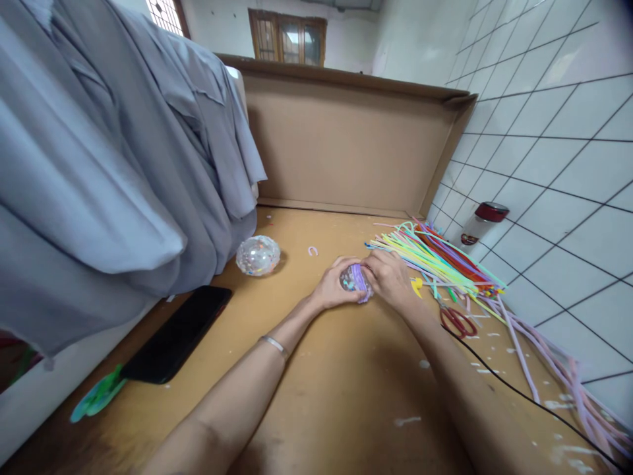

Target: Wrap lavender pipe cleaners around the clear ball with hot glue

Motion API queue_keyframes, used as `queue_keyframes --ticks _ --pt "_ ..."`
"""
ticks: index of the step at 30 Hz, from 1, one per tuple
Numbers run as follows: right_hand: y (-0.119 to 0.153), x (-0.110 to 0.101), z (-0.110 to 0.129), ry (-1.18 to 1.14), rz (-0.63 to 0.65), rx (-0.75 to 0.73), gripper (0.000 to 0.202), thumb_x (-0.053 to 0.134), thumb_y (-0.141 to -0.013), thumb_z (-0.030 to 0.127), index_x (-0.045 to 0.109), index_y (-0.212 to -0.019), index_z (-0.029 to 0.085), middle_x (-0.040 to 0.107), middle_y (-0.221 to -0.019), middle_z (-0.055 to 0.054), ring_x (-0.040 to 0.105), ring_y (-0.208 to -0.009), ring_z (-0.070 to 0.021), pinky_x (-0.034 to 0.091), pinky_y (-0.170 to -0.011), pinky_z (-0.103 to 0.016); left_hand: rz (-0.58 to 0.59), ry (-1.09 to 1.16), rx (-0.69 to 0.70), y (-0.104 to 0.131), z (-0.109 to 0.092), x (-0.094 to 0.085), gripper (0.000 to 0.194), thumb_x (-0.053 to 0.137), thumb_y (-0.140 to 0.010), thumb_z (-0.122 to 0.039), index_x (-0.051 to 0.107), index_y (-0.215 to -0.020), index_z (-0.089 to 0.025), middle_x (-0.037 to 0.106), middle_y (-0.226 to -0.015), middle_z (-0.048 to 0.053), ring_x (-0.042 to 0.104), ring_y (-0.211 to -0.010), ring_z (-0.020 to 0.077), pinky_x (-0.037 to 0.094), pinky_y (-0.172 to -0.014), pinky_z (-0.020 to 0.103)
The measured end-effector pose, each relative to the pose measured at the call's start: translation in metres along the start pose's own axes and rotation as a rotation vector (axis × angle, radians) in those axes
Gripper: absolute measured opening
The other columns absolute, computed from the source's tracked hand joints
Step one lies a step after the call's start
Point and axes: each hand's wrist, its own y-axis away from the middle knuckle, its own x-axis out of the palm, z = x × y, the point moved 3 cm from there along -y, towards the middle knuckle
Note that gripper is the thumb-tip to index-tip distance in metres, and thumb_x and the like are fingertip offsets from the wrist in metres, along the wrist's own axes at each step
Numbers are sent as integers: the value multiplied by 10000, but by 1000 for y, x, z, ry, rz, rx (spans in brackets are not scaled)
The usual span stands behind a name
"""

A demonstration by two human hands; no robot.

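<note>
The wooden surface runs up to an upright cardboard panel, with a tiled wall along the right side. At the far left, a green and blue piece lies by the near end of a black phone. Grey cloth hangs over that side; if it were tugged or swung inward, its hem could brush the clear faceted ball standing just beside it. The ball looks round and light, so a knock from cloth or forearm would probably set it rolling. A small pale lilac curl lies loose to its right, slight enough for a sleeve or a draught to shift.

Near the middle, the left hand has its fingers curled around a small clear rounded piece with purple strips, thumb along its near side. Too tight a squeeze might dent it or push the strips askew; too slack a hold could let it turn. The fingers of the right hand are bent close together at its right edge; whether they pinch a strip, I cannot tell. A pull there could lift a poorly stuck end.

Further right, a yellow piece and a heap of coloured rods lie near that wrist, where a sideways sweep might scatter them. Red-handled scissors lie beside a black cable, which could snag them if dragged.
</note>
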Motion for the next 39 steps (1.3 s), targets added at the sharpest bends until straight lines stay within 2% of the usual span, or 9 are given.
queue_keyframes --ticks 10,23,28,33,39 --pt "2 3 -7 -145 82 93 235 439 -914 222 661 -866 163 642 -879 -77 539 -842 -195 330 -742 -302 14 9 31 0 -1 -1 647 774 -565 -261 583 -1180 -197 574 -1212 95 544 -1177 266 408 -1071 434" --pt "-2 -1 2 -55 139 79 246 435 -924 194 671 -876 145 645 -864 -84 540 -856 -197 315 -757 -308 7 28 10 1 3 0 673 792 -533 -235 585 -1172 -197 578 -1195 82 552 -1156 264 418 -1059 431" --pt "-5 -7 8 6 224 35 227 473 -876 138 688 -949 144 635 -872 -92 528 -835 -201 335 -748 -302 6 45 -31 0 5 1 686 787 -551 -231 564 -1199 -195 549 -1232 94 527 -1197 270 392 -1086 447" --pt "-3 -11 1 -173 293 85 279 474 -848 106 705 -986 178 620 -886 -70 544 -827 -176 375 -734 -269 1 -5 -44 1 4 1 684 793 -548 -235 579 -1196 -198 468 -1318 114 442 -1293 299 344 -1121 467" --pt "1 -8 -8 -342 257 159 379 449 -829 55 712 -1049 216 621 -907 -59 568 -848 -156 407 -752 -246 -15 -21 -40 2 -1 -1 679 789 -574 -269 557 -1211 -220 535 -1213 86 528 -1176 273 408 -1058 455"
